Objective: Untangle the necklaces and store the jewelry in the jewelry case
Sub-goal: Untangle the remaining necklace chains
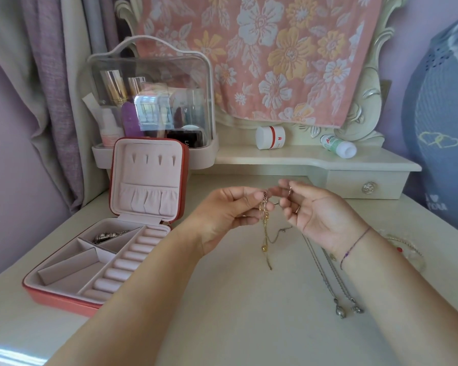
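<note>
Two bare hands are held raised over the tabletop (222, 326), palms turned towards each other. A gold necklace (264, 228) is pinched between them. The left grip (222, 210) is closed on the top of the chain by thumb and fingertips, with the other fingers curled beneath. The right grip (315, 212) is also pinched, on what appears to be a thin dark chain (282, 230) that runs to the same knot, though the exact contact is too small to be read.

From the pinch the gold necklace hangs almost straight down, so its long axis is upright, and its lower end is seen just above or on the tabletop. The knot itself lies directly between the two sets of fingertips, slightly nearer the left.

Two silver necklaces (325, 276) are laid out on the tabletop below the right wrist, running away from the hands towards the near edge.

The open jewelry case (64, 260) stands well apart to the left, its lid upright, so it is nearer the left grip. One rear compartment already holds a silvery piece (107, 236). A sideways pull apart is probably called for next.
</note>
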### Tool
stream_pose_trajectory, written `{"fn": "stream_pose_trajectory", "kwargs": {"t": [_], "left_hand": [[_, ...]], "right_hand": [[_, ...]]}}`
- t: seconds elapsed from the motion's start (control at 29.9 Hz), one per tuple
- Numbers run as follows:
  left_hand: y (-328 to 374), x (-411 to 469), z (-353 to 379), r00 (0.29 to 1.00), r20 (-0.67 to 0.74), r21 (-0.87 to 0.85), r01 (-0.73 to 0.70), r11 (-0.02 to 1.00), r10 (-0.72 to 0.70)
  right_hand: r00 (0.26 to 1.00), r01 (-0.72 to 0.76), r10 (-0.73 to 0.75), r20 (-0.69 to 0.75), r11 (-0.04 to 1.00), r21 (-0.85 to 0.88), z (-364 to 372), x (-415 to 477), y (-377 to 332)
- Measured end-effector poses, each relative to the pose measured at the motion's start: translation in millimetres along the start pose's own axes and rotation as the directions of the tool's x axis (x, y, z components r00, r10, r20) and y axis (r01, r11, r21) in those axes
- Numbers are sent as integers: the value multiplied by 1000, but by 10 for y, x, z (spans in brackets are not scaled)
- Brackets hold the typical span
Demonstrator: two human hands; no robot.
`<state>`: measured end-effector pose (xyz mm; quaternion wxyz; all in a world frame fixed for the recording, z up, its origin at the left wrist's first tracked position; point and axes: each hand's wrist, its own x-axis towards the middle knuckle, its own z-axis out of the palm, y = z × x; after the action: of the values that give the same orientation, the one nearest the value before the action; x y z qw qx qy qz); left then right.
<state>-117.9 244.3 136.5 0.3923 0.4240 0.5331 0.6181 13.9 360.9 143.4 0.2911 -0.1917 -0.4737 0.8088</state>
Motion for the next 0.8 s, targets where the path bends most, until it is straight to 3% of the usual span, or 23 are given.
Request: {"fn": "stream_pose_trajectory", "kwargs": {"t": [0.1, 0.2, 0.3, 0.53, 0.8], "left_hand": [[3, 2, -8, 999, -43, -51, -17, 999, 15], [9, 6, -3, 998, -68, -38, -15, 999, 12], [-3, 8, -2, 996, -90, -24, -12, 1000, 9], [-12, -6, 5, 996, -84, -33, 41, 999, -44], [-8, -4, 27, 992, -118, 112, 67, 991, -53]], "right_hand": [[998, -15, -11, -59, 907, -420, -13, 21, 71], [997, -53, 2, -83, 787, -615, -3, -4, 104], [1000, -2, -8, -14, 776, -631, 33, -39, 108], [958, 284, -233, 166, 699, -657, 77, -61, 141], [944, 289, -317, 89, 672, -681, 27, -35, 130]]}}
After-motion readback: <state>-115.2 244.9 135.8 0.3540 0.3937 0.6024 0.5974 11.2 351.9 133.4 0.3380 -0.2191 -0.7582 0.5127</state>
